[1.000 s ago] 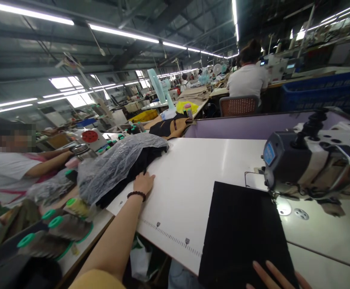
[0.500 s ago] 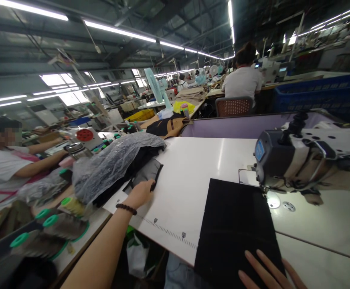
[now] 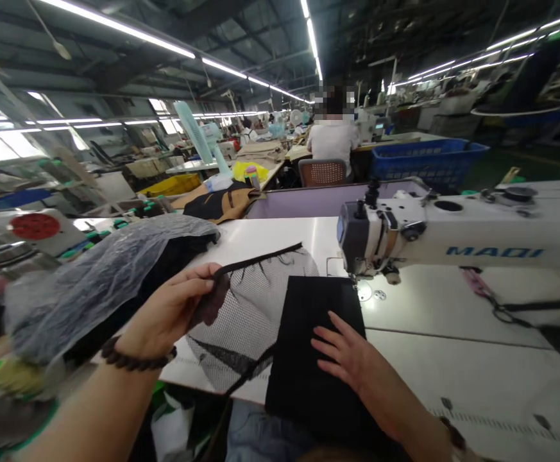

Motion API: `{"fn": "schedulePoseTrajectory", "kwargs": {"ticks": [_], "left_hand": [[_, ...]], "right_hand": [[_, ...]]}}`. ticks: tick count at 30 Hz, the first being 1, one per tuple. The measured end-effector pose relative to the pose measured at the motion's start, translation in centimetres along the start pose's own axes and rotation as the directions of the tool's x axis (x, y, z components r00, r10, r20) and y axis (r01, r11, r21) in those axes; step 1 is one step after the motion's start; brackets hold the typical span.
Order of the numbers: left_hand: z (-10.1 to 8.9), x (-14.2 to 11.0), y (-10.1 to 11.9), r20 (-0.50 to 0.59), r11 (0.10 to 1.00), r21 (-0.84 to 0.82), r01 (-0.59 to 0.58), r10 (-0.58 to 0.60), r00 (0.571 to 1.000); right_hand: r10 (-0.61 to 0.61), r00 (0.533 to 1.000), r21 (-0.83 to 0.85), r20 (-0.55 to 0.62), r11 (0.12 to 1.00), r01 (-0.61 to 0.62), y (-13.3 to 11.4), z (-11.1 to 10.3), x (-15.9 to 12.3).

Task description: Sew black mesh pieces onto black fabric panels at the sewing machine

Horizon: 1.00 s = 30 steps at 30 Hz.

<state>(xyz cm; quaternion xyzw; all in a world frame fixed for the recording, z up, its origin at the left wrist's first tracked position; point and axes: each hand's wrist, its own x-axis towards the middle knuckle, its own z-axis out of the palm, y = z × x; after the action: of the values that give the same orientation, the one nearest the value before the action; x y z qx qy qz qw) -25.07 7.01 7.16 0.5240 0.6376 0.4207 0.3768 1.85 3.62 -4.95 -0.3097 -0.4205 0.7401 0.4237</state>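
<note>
A piece of black mesh fabric with a dark bound edge hangs from my left hand, its thumb and fingers closed on the upper left corner. The mesh spreads over the white table, its right side close against a black rectangular fabric panel. On that panel my right hand lies flat with fingers spread. The panel's far right corner is near the needle area of a white sewing machine.
Left of the mesh, a plastic-covered dark pile rests on the table. Thread cones stand at the lower left. Behind the table are a lilac panel, a seated person and a blue crate.
My left hand has lifted the mesh from beside the plastic-covered pile and brought it right, towards the black panel. My right hand has slid farther up the panel. The view has turned right.
</note>
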Motion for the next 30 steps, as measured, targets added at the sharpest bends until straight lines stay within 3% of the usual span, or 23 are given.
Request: {"fn": "schedulePoseTrajectory", "kwargs": {"ticks": [3, 5, 9, 12, 16, 19, 22, 27, 30], "left_hand": [[1.9, 0.4, -2.5, 0.201, 0.963, -0.200, 0.183, -0.142, 0.969], [2.3, 0.9, -3.7, 0.344, 0.972, -0.129, 0.194, -0.140, 0.928], [3.1, 2.3, -4.0, 0.525, 0.979, 0.201, -0.017, -0.093, 0.846], [5.4, 3.6, -3.4, 0.592, 0.949, 0.282, -0.138, -0.059, 0.804], [9.6, 5.1, -3.1, 0.614, 0.930, 0.276, -0.241, 0.022, 0.789], [11.4, 5.5, -2.7, 0.546, 0.952, 0.228, -0.204, 0.048, 0.836], [11.5, 5.5, -1.6, 0.469, 0.952, 0.210, -0.223, 0.102, 0.877], [10.5, 5.6, -0.2, 0.550, 0.967, 0.157, -0.201, 0.083, 0.831], [10.7, 5.3, 0.2, 0.491, 0.974, 0.140, -0.179, 0.088, 0.867]], "right_hand": [[0.109, 0.986, 0.278, -0.130, 0.958, -0.069, -0.3, 0.7, 0.9], [0.112, 0.976, 0.284, -0.185, 0.957, -0.056, -0.2, 0.5, 1.0], [0.065, 0.970, 0.149, -0.234, 0.988, -0.030, 0.3, 0.2, 0.7], [0.033, 0.971, 0.010, -0.237, 0.999, -0.031, 0.3, 0.4, 0.6], [-0.034, 0.974, -0.156, -0.225, 0.988, -0.001, -0.3, 0.5, 0.3], [-0.052, 0.971, -0.185, -0.233, 0.983, 0.008, -0.5, 0.2, -0.1], [-0.035, 0.964, -0.158, -0.262, 0.987, -0.007, -0.5, -0.2, -0.5], [-0.031, 0.971, -0.138, -0.236, 0.990, -0.001, -0.6, -0.5, -1.0], [-0.042, 0.984, -0.180, -0.174, 0.984, 0.011, -0.8, -0.7, -1.2]]}}
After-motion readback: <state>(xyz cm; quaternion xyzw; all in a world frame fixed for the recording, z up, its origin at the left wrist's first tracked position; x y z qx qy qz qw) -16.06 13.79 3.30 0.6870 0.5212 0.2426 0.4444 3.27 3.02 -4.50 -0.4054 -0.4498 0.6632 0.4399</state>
